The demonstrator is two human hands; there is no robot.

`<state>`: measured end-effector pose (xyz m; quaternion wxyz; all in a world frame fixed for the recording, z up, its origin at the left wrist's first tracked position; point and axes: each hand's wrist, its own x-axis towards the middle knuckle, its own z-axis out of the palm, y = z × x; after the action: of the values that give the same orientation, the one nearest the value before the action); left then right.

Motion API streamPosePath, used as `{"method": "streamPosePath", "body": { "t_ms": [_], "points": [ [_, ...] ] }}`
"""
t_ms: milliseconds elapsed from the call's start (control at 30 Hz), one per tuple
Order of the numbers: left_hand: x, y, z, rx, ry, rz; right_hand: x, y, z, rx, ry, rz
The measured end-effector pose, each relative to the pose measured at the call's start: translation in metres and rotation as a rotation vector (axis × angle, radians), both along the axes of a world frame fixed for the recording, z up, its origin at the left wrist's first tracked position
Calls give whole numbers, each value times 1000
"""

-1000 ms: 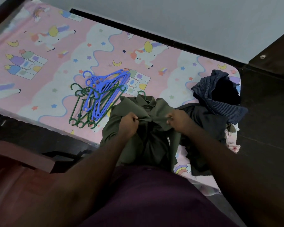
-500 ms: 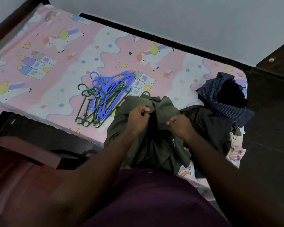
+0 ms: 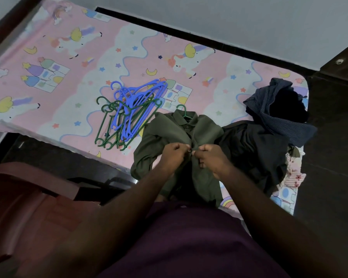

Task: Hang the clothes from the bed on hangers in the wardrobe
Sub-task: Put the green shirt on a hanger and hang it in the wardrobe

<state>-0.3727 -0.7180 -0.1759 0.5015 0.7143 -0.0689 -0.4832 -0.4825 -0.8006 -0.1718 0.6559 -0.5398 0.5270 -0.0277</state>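
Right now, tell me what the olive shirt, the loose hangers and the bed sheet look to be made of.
The olive shirt: woven cloth, matte, likely cotton or a blend; it creases softly and has a buttoned collar. The hangers: moulded plastic, slightly glossy, in uniform blue and green with thin rigid bars. The bed sheet: printed fabric, matte; fibre unclear.

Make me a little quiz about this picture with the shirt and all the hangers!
1. True or false: a hanger hook sticks out at the collar of the shirt.
2. What colours are the loose hangers on the bed? A) blue and green B) red and yellow C) black and white
3. Fill in: the left hand and the right hand both pinch the front of the ____.

Key: 1 true; 2 A; 3 shirt.
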Motion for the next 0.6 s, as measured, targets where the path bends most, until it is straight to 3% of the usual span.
{"method": "streamPosePath", "body": {
  "t_ms": [167,200,300,367,500,600],
  "points": [
    [-1,5,4,-8,226,-21,-3,2,-3,-13,16,-32],
    [0,6,4,-2,196,-31,-4,3,-3,-16,16,-48],
    [5,5,3,46,-163,-142,-5,1,-1,-76,15,-118],
    [6,2,5,48,-305,-190,-2,-1,3,-110,-21,-131],
    [10,-5,8,6,-350,-215,4,-1,8,-133,-73,-49],
    [11,-5,9,-4,-285,-161,6,-1,11,-152,-73,0]
  ]
}}
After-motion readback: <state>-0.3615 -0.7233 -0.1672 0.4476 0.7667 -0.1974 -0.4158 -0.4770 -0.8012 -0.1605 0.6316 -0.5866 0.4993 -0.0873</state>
